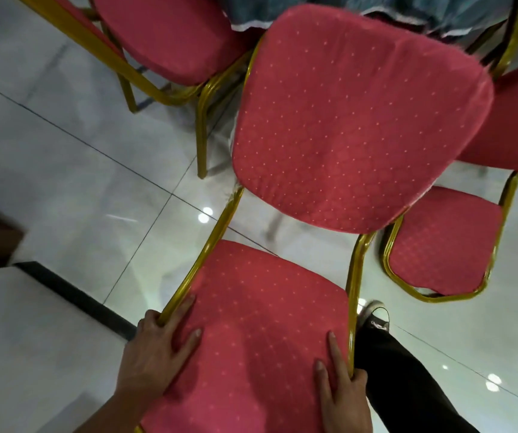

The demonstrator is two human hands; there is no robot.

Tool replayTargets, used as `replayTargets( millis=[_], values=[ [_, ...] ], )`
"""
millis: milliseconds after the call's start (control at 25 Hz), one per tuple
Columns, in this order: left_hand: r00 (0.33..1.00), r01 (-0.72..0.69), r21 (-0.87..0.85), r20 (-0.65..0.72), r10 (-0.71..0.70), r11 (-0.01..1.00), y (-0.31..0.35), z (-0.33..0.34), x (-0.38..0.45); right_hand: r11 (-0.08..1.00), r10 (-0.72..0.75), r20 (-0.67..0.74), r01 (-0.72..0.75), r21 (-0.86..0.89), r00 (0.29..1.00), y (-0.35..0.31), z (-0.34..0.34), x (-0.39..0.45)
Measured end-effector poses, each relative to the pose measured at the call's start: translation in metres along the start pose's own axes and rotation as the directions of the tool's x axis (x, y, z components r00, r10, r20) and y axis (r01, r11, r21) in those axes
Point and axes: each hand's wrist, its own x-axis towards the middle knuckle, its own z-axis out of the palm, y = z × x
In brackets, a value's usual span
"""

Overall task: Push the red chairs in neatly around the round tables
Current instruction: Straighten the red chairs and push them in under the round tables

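Head view: both hands, left (154, 348) and right (342, 389), gripping backrest (261, 332) edges, seat (354, 120) straight ahead toward table (407, 7)

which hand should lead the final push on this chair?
Neither clearly. The left hand and the right hand both hold the chair back at opposite edges. Probably push evenly.
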Motion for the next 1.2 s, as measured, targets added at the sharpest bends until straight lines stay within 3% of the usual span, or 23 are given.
replayTargets(
  millis=[200,360,640,880,1040,1120,1200],
  values=[
    [0.997,0.047,0.002,0.058,-0.047,0.999,0.026,-0.024,-0.050,0.999,0.000,0.076,0.003,-0.037,0.997,-0.006,-0.049,-0.035],
    [0.996,0.060,0.051,0.064,-0.063,0.997,0.048,-0.072,-0.090,0.991,0.036,0.258,-0.002,-0.131,0.966,-0.018,-0.104,-0.069],
    [0.979,0.086,0.262,0.155,-0.129,0.961,0.091,-0.147,-0.067,0.977,0.069,0.263,-0.011,-0.214,0.962,-0.050,-0.158,-0.045],
    [0.958,0.094,0.296,0.231,-0.167,0.951,0.126,-0.212,-0.065,0.967,0.066,0.366,0.031,-0.253,0.928,-0.080,-0.202,-0.032],
    [0.957,0.019,0.252,0.277,-0.091,0.967,0.157,-0.249,-0.087,0.965,0.064,0.401,0.045,-0.257,0.914,-0.100,-0.238,-0.030],
    [0.960,-0.084,0.242,0.281,0.013,0.967,0.171,-0.266,-0.107,0.966,0.053,0.405,0.056,-0.252,0.913,-0.113,-0.254,-0.037],
    [0.962,-0.183,0.099,0.224,0.157,0.978,0.182,-0.279,-0.132,0.969,0.017,0.390,0.081,-0.233,0.921,-0.127,-0.275,-0.050]
  ],
)
